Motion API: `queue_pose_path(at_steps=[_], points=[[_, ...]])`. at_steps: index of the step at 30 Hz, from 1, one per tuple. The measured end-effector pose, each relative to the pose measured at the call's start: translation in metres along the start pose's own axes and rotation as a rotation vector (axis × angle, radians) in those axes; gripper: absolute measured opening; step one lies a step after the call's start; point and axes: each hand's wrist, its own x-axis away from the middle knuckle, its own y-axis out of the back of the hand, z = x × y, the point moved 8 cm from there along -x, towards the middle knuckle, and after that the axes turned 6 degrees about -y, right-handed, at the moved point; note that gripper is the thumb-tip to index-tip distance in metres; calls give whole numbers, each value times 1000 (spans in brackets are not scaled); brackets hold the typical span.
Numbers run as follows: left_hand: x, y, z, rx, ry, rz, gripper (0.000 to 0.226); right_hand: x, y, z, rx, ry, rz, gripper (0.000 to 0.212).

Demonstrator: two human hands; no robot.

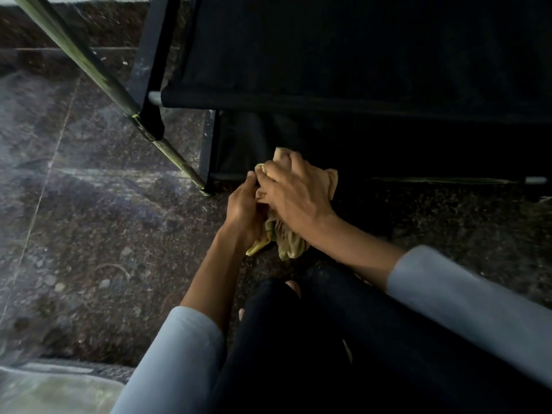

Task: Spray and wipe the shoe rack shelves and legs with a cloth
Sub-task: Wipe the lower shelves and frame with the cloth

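Crouched in front of the shoe rack point(343, 55), both hands bunched on the cloth point(286, 237) low at centre frame, just off the rack's bottom front-left corner. Right hand point(294, 194) on top, fingers curled over the upper wad of cloth, knuckles toward 11 o'clock; left hand point(243, 206) underneath and beside it, fingers curled in and pinching the cloth's edge (fingertips touching the right hand's). Tail of cloth hanging down toward 6 o'clock, near the knees point(283, 309). Looks like regathering or folding the cloth, not wiping yet: no cloth contact with the rack visible. Key relation for the next move: front-left leg point(209, 144) sits at roughly 10 o'clock from the fingers, near but apart, long axis running 12-to-6 in frame, foot end down by the floor point(89, 234). Left hand nearer to that leg; right hand nearer to the lower shelf point(298, 138), which lies at 12 o'clock just beyond the knuckles, front edge running 9-to-3. Upper shelf front bar point(328, 101) further up at 12. Slanted greenish pole point(98, 76) crosses in front of the leg from 11 toward the foot, probable obstruction for a full-length wipe. Spray bottle not in view. Lower shelf interior too dark to judge for dirt or wetness.
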Motion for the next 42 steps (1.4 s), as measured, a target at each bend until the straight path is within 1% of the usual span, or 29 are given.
queue_pose_path(at_steps=[4, 7, 10, 13, 15, 18, 20, 21, 22, 23, 24, 25, 28, 32, 33, 34, 36, 38, 39, 40, 41, 42], points=[[7, 1, -7, -62, -22, -41, 49, 7, -14, -11, 20, -81, 74, 46], [4, 2, -8, -52, -75, -50, 43, 17, -5, -26, 61, -122, 45, 43], [3, 1, -8, -43, -101, -24, 35, 24, -11, -31, 115, -80, 103, 45], [3, 1, -10, -33, -124, -4, 29, 31, -10, -34, 118, -105, 190, 45], [0, 0, -8, -33, -137, 6, 25, 33, -2, -39, 91, -146, 216, 38], [0, 0, -7, -42, -145, -11, 24, 27, 18, -38, -33, -187, 162, 28], [-1, 2, -9, -62, -166, -19, 25, 14, 30, -22, -45, -140, 19, 30], [1, 3, -11, -105, -184, -20, 26, 7, 25, -9, -39, -87, -14, 34], [2, 3, -12, -156, -202, -13, 26, 1, 15, 3, -33, -23, -9, 38], [5, 3, -13, -184, -212, -12, 27, -3, 7, 8, -60, 3, 25, 41], [6, 2, -12, -182, -202, -17, 27, -4, 4, 6, -97, -17, 27, 41], [6, 2, -12, -151, -185, -29, 27, -2, 1, 0, -135, -39, 27, 41], [2, 3, -10, -50, -164, -60, 33, 22, -8, -30, -115, -10, -18, 42], [3, -2, -9, -56, -161, -71, 30, 51, -14, -99, -225, -140, -33, 49], [4, -2, -10, -51, -162, -86, 30, 55, -14, -111, -275, -164, -6, 50], [3, -3, -10, -39, -163, -105, 31, 58, -12, -121, -358, -190, 8, 47], [3, -7, -9, -17, -144, -119, 41, 63, -3, -141, -521, -284, 4, 34], [4, -19, -1, -13, -71, -75, 52, 69, 12, -149, -593, -339, -46, 29], [5, -28, 5, -22, -23, -42, 56, 70, 23, -144, -596, -310, -99, 29], [6, -37, 10, -29, 14, -8, 58, 68, 33, -132, -609, -221, -156, 27], [6, -45, 14, -31, 35, 17, 58, 64, 37, -114, -623, -94, -178, 24], [5, -50, 17, -33, 50, 28, 57, 58, 35, -94, -639, 44, -158, 23]])
